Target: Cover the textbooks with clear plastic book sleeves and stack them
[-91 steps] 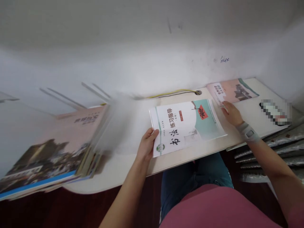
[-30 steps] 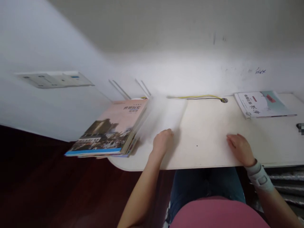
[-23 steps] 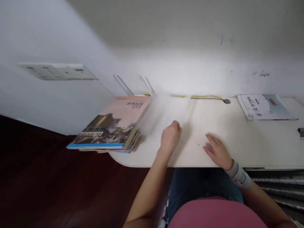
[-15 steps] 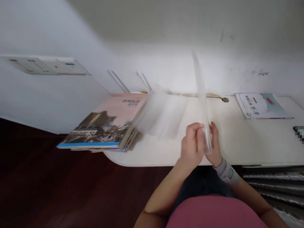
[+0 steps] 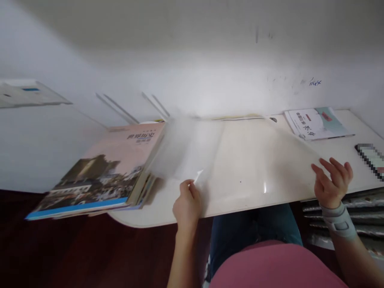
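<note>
A clear plastic sheet [image 5: 255,160], likely a book cover, is spread wide over the white desk. My left hand [image 5: 187,202] pinches its near left edge between thumb and fingers. At the sheet's right edge is my right hand [image 5: 331,182], palm up with fingers apart; whether the fingertips touch the film is hard to see. More clear plastic covers [image 5: 186,148] lie on the desk left of the held sheet, against a stack of books. The top book [image 5: 114,168] has a pink cover with a picture of buildings and a blue strip.
A white and teal book [image 5: 318,123] lies at the back right of the desk [image 5: 174,214]. A phone [image 5: 370,160], partly pixelated, lies at the right edge. A cable runs along the wall to a hole [image 5: 273,119]. Wall sockets [image 5: 33,94] are at left.
My hands have moved far apart, left hand leftward and right hand rightward. The plastic sheet, earlier upright and edge-on between them, is now spread out. The view has shifted right.
</note>
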Available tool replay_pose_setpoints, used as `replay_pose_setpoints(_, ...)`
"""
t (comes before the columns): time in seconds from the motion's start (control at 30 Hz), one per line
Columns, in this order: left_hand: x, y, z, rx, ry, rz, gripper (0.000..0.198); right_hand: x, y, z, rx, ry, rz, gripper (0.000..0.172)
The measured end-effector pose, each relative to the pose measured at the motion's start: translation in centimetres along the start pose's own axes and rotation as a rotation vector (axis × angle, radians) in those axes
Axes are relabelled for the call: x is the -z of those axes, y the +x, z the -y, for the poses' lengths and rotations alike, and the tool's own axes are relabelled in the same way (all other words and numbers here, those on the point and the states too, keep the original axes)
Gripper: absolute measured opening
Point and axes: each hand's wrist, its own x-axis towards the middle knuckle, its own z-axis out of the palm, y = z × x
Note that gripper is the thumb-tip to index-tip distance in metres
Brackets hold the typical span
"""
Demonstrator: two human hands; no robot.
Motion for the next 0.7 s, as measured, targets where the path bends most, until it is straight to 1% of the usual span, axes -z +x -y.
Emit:
replay_pose_setpoints(0.07, 0.0, -0.2, -0.4, 0.004, 0.19, 0.076, 0.037, -0.4, -1.2, -0.7, 0.023, -0.022, 0.118, 0.029)
replay_pose_setpoints(0.17, 0.4, -0.5, -1.2, -0.01, 0.276, 0.103, 0.04, -1.5, -2.6, -1.6, 0.084, 0.0, 0.269, 0.031)
replay_pose_setpoints(0.3, 0.8, -0.8, -1.7, -0.014, 0.279, 0.139, 0.041, -2.4, -3.9, -2.6, 0.136, 0.031, 0.363, 0.029)
replay_pose_setpoints(0.4, 0.6, -1.1, -1.5, -0.003, 0.278, 0.146, 0.042, -2.3, -4.2, -3.1, 0.131, 0.061, 0.402, 0.029)
replay_pose_setpoints(0.47, 0.6, -1.1, -1.1, -0.033, 0.263, 0.111, 0.043, -1.8, -4.2, -3.3, 0.145, 0.091, 0.414, 0.031)
replay_pose_setpoints(0.53, 1.4, -0.7, -0.6, -0.117, 0.244, 0.031, 0.045, -1.1, -3.8, -3.5, 0.166, 0.136, 0.413, 0.035)
replay_pose_setpoints(0.57, 2.1, -0.2, -0.4, -0.17, 0.243, -0.026, 0.046, -0.7, -3.6, -3.6, 0.17, 0.167, 0.402, 0.037)
replay_pose_setpoints(0.63, 4.2, 1.2, 0.0, -0.263, 0.263, -0.15, 0.047, -0.3, -2.9, -3.7, 0.136, 0.236, 0.339, 0.037)
replay_pose_setpoints(0.7, 6.8, 3.2, 0.3, -0.293, 0.306, -0.254, 0.047, -0.5, -2.2, -3.5, 0.079, 0.284, 0.237, 0.034)
